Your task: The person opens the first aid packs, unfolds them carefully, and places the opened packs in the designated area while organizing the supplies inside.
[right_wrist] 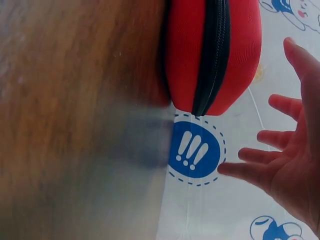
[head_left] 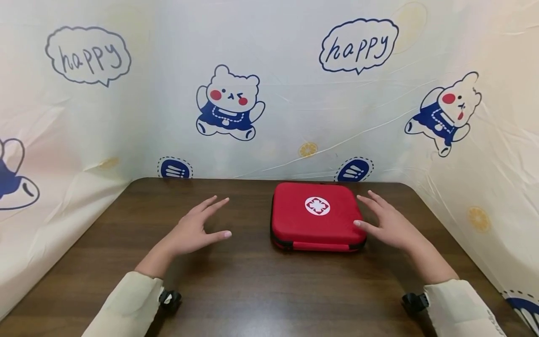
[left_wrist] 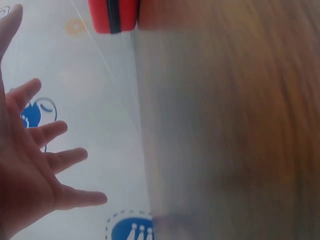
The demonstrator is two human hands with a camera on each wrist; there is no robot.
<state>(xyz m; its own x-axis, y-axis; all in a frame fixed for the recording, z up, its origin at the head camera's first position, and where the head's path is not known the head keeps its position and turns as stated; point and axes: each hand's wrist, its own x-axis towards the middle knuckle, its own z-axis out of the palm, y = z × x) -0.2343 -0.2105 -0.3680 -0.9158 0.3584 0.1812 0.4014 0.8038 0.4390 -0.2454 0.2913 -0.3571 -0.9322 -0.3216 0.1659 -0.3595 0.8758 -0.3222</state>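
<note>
A red zippered first-aid case (head_left: 294, 213) with a white round emblem lies flat and closed toward the back of the table, right of the middle. My right hand (head_left: 389, 224) hovers at its right side, fingers spread, the thumb overlapping the case's edge in the head view. In the right wrist view the black zipper band (right_wrist: 212, 55) runs along the case's side, with the spread fingers apart from it. Left of the case, my left hand (head_left: 193, 231) is held over the table with thumb and fingers spread, holding nothing. A corner of the case (left_wrist: 115, 15) shows in the left wrist view.
The brown wooden table (head_left: 252, 285) has rounded back corners. A pale printed curtain (head_left: 290, 112) with bear drawings hangs right behind it and along both sides. Each wrist carries a small black device near the light sleeves (head_left: 126, 299).
</note>
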